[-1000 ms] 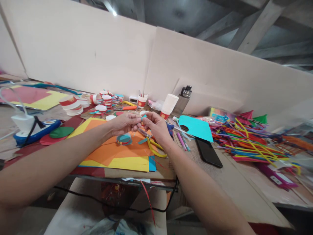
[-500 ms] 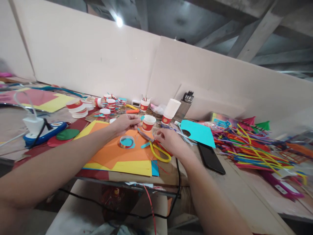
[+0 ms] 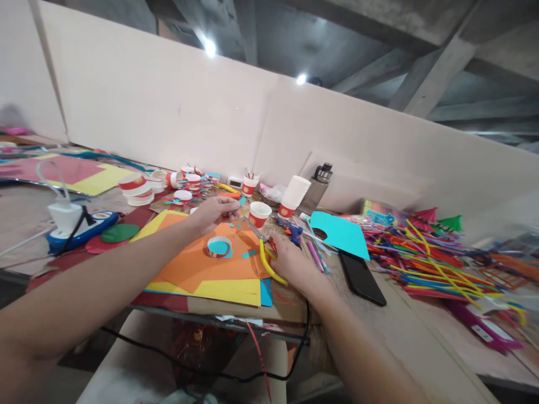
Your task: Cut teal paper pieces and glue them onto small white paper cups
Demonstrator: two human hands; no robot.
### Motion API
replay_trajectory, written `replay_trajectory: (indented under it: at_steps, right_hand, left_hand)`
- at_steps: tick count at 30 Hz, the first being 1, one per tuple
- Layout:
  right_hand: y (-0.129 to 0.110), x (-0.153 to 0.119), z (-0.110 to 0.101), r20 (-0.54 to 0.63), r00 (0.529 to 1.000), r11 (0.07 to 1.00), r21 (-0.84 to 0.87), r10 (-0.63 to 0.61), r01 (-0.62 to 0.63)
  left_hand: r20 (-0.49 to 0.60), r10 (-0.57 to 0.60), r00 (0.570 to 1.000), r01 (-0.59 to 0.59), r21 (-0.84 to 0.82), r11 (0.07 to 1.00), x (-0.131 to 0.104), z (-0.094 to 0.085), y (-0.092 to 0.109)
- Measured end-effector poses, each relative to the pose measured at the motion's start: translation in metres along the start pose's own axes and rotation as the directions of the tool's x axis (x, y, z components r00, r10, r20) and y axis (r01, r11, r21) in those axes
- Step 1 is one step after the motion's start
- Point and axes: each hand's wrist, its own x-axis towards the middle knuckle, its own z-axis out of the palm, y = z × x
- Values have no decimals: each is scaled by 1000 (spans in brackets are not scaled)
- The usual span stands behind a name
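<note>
My left hand (image 3: pixel 219 213) is closed, with a small piece of blue paper (image 3: pixel 242 200) pinched between thumb and fingertips. My right hand (image 3: pixel 288 261) is closed around the yellow-handled scissors (image 3: pixel 265 255), their blades pointing up and left toward the other hand. Just beyond the blades stands a red and white paper cup (image 3: pixel 260 214), upright. A cut paper cup ring (image 3: pixel 219 247) with blue paper in it lies on the orange paper (image 3: pixel 185 266), left of the scissors. A blue paper strip (image 3: pixel 249 254) and small blue scraps lie near it.
Behind my hands stand stacked paper cups (image 3: pixel 295 196), a dark bottle (image 3: pixel 318 188) and a glue gun (image 3: pixel 292 231). Blue card (image 3: pixel 343 233) overlaps a black phone (image 3: pixel 362 278) at right, beside many coloured pipe cleaners (image 3: pixel 433 258). A blue power strip (image 3: pixel 80 230) sits left.
My right hand has come down onto the scissors and gripped them, turning them more upright. My left hand still pinches the blue paper piece. The view has shifted slightly.
</note>
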Motion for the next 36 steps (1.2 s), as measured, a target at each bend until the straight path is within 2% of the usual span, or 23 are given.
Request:
replay_trajectory:
  at_steps: [4,8,13,16,20,25,31,36]
  right_hand:
    - [3,6,1,-161,984,994,66,-75,87]
    - [5,10,-2,-241,956,930,284,-166,233]
    - [4,10,-2,-275,953,824,507,-126,255]
    - [-1,11,2,-269,961,756,617,-58,218]
    - [-10,13,6,-316,947,678,685,-52,266]
    - [-21,13,4,-278,959,611,749,-63,257]
    - [-31,15,8,-162,986,561,813,-44,159]
    - [-29,20,13,-163,986,547,822,-36,156]
  left_hand:
    - [-2,16,1000,-16,-13,1000,0,0,1]
    - [-4,15,1000,-15,-58,998,-3,4,3]
    - [-4,-26,1000,26,-93,995,-7,10,1]
    - [-15,6,1000,-8,-149,989,-8,17,-1]
    - [-43,78,996,-86,-238,968,-11,31,-2]
    - [-108,125,986,-153,-316,936,-14,45,-4]
    - [-131,128,983,-169,-375,911,-13,46,-9]
    - [-168,118,979,-178,-406,896,-11,49,-11]
